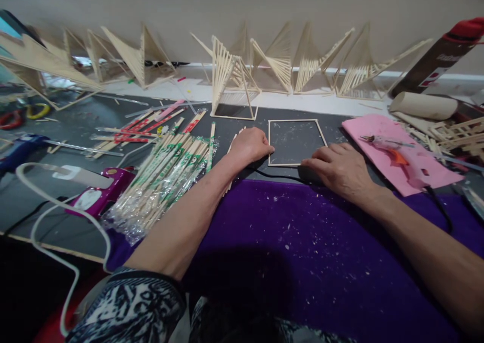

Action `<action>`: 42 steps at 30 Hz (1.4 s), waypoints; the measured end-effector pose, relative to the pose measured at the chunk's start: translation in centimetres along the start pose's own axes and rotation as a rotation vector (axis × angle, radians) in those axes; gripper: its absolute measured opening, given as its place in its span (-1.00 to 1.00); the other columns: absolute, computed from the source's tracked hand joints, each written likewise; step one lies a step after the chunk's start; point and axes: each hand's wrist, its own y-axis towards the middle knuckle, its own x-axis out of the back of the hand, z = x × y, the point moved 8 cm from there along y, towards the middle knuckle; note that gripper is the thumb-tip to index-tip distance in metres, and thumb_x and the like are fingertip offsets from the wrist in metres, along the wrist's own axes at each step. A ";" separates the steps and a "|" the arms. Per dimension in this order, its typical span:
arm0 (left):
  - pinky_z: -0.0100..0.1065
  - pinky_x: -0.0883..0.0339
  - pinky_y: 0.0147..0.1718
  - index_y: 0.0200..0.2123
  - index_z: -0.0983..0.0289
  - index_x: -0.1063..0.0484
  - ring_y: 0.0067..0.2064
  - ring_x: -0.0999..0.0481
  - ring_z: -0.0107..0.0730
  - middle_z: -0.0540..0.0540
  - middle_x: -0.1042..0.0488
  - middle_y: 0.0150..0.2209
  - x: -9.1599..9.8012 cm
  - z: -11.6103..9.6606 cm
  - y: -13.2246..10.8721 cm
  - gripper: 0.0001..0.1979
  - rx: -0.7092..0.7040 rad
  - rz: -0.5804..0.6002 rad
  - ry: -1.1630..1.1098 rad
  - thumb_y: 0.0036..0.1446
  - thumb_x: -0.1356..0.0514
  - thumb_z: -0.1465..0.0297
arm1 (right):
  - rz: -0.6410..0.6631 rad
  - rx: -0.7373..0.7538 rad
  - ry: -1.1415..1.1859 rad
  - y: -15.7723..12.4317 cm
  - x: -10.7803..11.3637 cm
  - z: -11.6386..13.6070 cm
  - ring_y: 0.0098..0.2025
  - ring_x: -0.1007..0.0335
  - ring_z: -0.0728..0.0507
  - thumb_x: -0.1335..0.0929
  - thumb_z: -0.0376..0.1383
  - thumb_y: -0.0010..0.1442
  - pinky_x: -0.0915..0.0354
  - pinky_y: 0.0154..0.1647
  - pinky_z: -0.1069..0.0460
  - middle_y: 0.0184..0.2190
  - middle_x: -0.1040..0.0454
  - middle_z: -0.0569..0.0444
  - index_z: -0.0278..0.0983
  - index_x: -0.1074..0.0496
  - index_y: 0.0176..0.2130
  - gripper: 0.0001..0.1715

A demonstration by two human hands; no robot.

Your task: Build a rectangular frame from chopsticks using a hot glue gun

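Observation:
A thin square frame of wooden sticks (293, 165) lies flat on the dark grey tabletop in front of me. My left hand (250, 146) is closed, its thumb and fingertips pinching the frame's left side. At the front right corner my right hand (340, 169) has its fingers bent round the frame, covering that corner. Loose bare sticks (227, 184) lie partly under my left wrist and forearm. Left of that arm is a clear-wrapped bundle of chopsticks (162, 176) with green print.
Stick-built twisted models (230, 75) line the wall. At right, a pink glue gun (403, 166) rests on a pink cloth (359, 126), near a brown bottle (434, 63). A magenta power socket (96, 196) with a white cable sits left. Purple cloth (287, 242) covers the near edge.

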 end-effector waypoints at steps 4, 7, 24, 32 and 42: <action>-0.30 -0.19 -0.40 -0.47 0.24 -0.51 -0.36 -0.43 -0.27 0.14 -0.50 -0.44 0.0 0.0 0.0 -0.78 -0.003 -0.001 -0.008 -0.12 -0.22 0.21 | 0.005 0.004 0.012 -0.1 0.0 0.1 -0.32 -0.17 -0.11 -0.23 -0.32 0.21 0.07 -0.29 -0.02 -0.36 -0.41 0.03 -0.13 -0.44 -0.15 -0.73; -0.29 -0.20 -0.40 -0.47 0.24 -0.52 -0.35 -0.43 -0.26 0.13 -0.50 -0.44 0.0 0.1 0.0 -0.79 0.004 0.000 -0.006 -0.13 -0.22 0.22 | 0.015 -0.001 0.014 -0.1 0.0 0.1 -0.31 -0.18 -0.12 -0.23 -0.32 0.20 0.06 -0.28 -0.02 -0.35 -0.41 0.04 -0.12 -0.44 -0.15 -0.74; -0.31 -0.20 -0.38 -0.46 0.22 -0.51 -0.33 -0.44 -0.26 0.13 -0.50 -0.41 -0.1 0.1 -0.2 -0.79 0.009 -0.007 0.000 -0.13 -0.20 0.22 | 0.011 -0.034 0.023 0.1 -0.3 0.3 -0.35 -0.16 -0.10 -0.19 -0.30 0.24 0.10 -0.32 -0.02 -0.42 -0.40 0.03 -0.16 -0.46 -0.21 -0.73; -0.34 -0.17 -0.39 -0.44 0.21 -0.49 -0.33 -0.42 -0.28 0.10 -0.48 -0.44 0.0 0.2 -0.2 -0.77 -0.006 -0.051 0.045 -0.11 -0.18 0.19 | 0.010 -0.065 0.024 0.5 -0.3 0.2 -0.38 -0.13 -0.09 -0.21 -0.32 0.21 0.14 -0.35 -0.02 -0.44 -0.39 0.03 -0.19 -0.46 -0.29 -0.76; -0.33 -0.14 -0.43 -0.48 0.20 -0.46 -0.38 -0.41 -0.30 0.09 -0.49 -0.45 0.4 -0.6 -0.4 -0.81 -0.059 -0.056 0.033 -0.08 -0.16 0.21 | 0.042 -0.120 0.056 0.7 -0.4 0.0 -0.40 -0.16 -0.08 -0.22 -0.30 0.21 0.16 -0.39 -0.01 -0.42 -0.41 0.04 -0.17 -0.46 -0.26 -0.76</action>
